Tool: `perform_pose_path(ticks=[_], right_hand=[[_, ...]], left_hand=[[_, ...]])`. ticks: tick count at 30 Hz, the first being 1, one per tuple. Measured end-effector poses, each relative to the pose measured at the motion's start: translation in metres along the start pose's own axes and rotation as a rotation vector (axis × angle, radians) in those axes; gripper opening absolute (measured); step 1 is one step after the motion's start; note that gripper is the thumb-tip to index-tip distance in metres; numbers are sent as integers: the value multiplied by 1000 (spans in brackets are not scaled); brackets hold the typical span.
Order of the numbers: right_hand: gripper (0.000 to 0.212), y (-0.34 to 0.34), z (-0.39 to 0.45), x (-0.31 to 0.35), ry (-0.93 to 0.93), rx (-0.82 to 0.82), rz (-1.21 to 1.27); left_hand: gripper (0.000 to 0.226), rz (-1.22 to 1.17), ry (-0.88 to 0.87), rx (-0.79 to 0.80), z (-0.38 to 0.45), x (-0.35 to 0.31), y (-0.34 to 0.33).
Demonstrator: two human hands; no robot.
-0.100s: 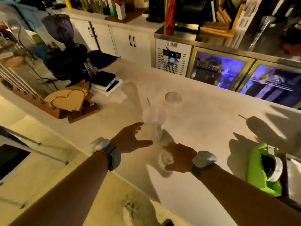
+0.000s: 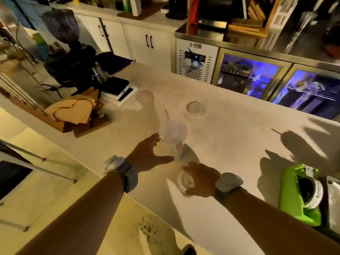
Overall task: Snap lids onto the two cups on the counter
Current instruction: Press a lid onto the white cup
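A clear plastic cup (image 2: 173,134) stands upright on the white counter (image 2: 230,144), its open mouth facing me. A second clear cup (image 2: 145,98) stands farther back to the left. My left hand (image 2: 149,156) hovers just left of the near cup, fingers spread, holding nothing; the fingertips are close to the cup's rim. My right hand (image 2: 201,181) sits below the cup and grips a round clear lid (image 2: 184,181) by its edge, low over the counter. Another clear lid (image 2: 196,108) lies flat behind the near cup.
A black coffee grinder (image 2: 73,57), a stack of scales (image 2: 117,91) and a wooden stand with a heart-shaped holder (image 2: 71,111) crowd the left. A green bag (image 2: 298,196) lies at the right edge. Lit fridge doors (image 2: 248,76) run behind the counter.
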State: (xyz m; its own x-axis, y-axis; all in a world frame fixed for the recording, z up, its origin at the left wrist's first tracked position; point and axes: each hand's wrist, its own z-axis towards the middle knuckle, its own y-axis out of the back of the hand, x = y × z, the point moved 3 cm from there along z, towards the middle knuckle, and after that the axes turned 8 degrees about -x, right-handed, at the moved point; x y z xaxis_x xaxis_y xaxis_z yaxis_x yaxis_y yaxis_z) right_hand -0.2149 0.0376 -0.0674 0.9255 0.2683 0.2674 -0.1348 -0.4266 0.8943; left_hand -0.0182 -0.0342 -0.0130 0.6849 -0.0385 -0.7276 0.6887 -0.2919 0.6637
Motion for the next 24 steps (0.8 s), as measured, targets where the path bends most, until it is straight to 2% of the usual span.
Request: perform_pose_path(ticks=[7, 13, 17, 21, 24], right_hand=[[88, -17, 12, -6, 27, 22, -24], [74, -27, 14, -1, 16, -73, -32], [74, -20, 11, -3, -10, -153, -11], [78, 20, -5, -15, -151, -385, 265], [74, 66, -16, -24, -196, -656, 495]], left_hand=[[103, -225, -35, -107, 23, 1, -10], [98, -387, -72, -118, 29, 6, -16], [107, -444, -131, -84, 34, 5, -18], [110, -462, -177, -34, 39, 4, -19], [103, -470, -195, -34, 41, 1, -21]])
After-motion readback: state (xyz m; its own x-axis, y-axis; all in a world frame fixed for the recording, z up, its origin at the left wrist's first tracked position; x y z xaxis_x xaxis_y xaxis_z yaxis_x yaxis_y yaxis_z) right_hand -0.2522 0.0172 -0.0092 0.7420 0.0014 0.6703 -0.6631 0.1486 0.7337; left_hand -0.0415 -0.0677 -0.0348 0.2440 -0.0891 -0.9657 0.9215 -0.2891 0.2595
